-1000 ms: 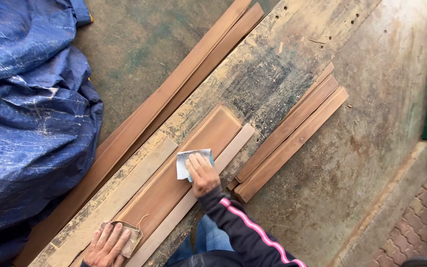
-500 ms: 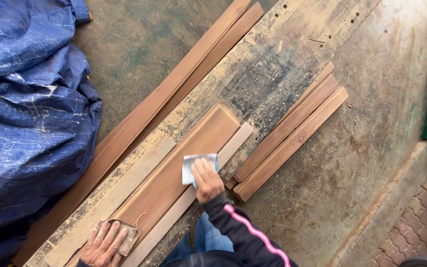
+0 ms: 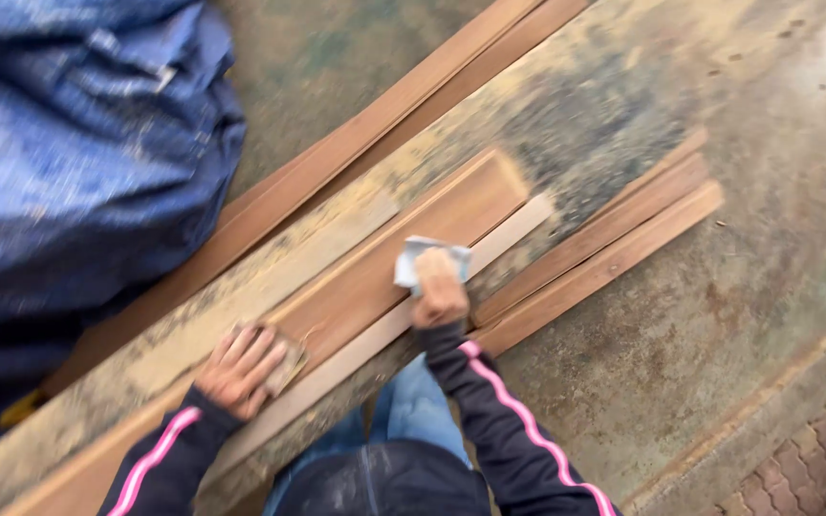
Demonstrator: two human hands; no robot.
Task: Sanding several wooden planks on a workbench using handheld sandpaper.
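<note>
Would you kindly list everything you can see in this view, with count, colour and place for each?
Profiled wood panel: one, reddish brown, lying diagonally on the workbench, under both hands.
Sandpaper sheet: one, pale grey-white, pressed on the panel under the right hand.
Small worn pad or paper: one, tan, under the left hand; kind unclear.
Pale wood strips: two, light beige, one on each side of the panel.
Workbench: one, worn yellow-grey, running diagonally.
Long boards: about two, brown, along the bench's far edge.
Short boards: about three, brown, stacked to the right of the panel.
Tarpaulin: one, blue, upper left.
Concrete floor: grey-brown, right.
Right hand: on the sandpaper.
Left hand: flat on the panel's near end.
</note>
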